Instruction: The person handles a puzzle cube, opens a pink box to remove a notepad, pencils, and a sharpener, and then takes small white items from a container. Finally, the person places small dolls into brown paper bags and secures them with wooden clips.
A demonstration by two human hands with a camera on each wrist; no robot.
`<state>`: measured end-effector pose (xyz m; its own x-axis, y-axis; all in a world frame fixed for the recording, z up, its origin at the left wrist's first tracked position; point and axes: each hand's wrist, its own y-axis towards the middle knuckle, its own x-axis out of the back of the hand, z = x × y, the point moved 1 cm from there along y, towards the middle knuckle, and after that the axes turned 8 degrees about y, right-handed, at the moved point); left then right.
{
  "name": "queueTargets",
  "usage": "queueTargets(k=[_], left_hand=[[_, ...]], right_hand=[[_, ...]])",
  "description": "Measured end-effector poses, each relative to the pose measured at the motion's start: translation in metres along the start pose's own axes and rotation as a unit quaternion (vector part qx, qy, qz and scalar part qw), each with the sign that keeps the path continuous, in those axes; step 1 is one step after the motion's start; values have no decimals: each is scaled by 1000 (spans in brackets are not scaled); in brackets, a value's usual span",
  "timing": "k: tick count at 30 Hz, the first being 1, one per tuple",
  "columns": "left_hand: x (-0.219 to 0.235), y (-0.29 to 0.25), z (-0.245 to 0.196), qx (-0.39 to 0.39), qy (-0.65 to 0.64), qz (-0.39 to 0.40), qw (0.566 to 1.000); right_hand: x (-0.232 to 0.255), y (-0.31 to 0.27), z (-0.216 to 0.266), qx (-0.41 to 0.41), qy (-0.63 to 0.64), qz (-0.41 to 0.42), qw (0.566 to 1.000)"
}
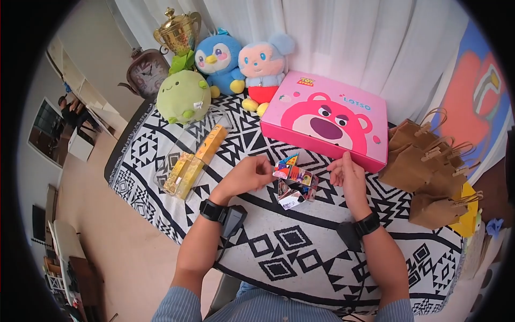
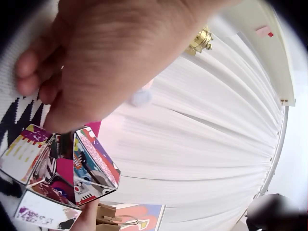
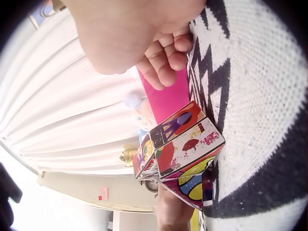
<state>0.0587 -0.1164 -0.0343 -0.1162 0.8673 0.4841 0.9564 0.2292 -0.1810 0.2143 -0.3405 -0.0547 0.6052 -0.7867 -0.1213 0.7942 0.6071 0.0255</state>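
A folding puzzle cube (image 1: 300, 176) with bright printed faces stands on the patterned cloth, opened into an angular ring. My left hand (image 1: 245, 176) is at its left side, fingers loosely bent, with the tips right at the edge. In the left wrist view the thumb overlaps the rim of the puzzle cube (image 2: 96, 168), and the other fingers are apart from it. To the right, my right hand (image 1: 350, 182) has relaxed fingers with nothing in them. The right wrist view has these fingers (image 3: 161, 65) apart from the puzzle cube (image 3: 190, 144).
A pink Lotso box (image 1: 322, 115) lies behind the hands. Clear packaging with yellow pieces (image 1: 196, 161) is on the left. Plush toys (image 1: 185, 96), a clock (image 1: 147, 72) and a gold trophy (image 1: 177, 32) stand at the back. Brown paper bags (image 1: 413, 161) line the right side.
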Motion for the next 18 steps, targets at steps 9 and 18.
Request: queueTargets(k=[9,18], left_hand=[[-52,-28,-47,-1,-118,461,879],[-91,-11,-28,-116,-161,165,966]], right_hand=[[1,0,-3,-15,-13,13,1000],[-1,0,-1,-1,-12,11,1000]])
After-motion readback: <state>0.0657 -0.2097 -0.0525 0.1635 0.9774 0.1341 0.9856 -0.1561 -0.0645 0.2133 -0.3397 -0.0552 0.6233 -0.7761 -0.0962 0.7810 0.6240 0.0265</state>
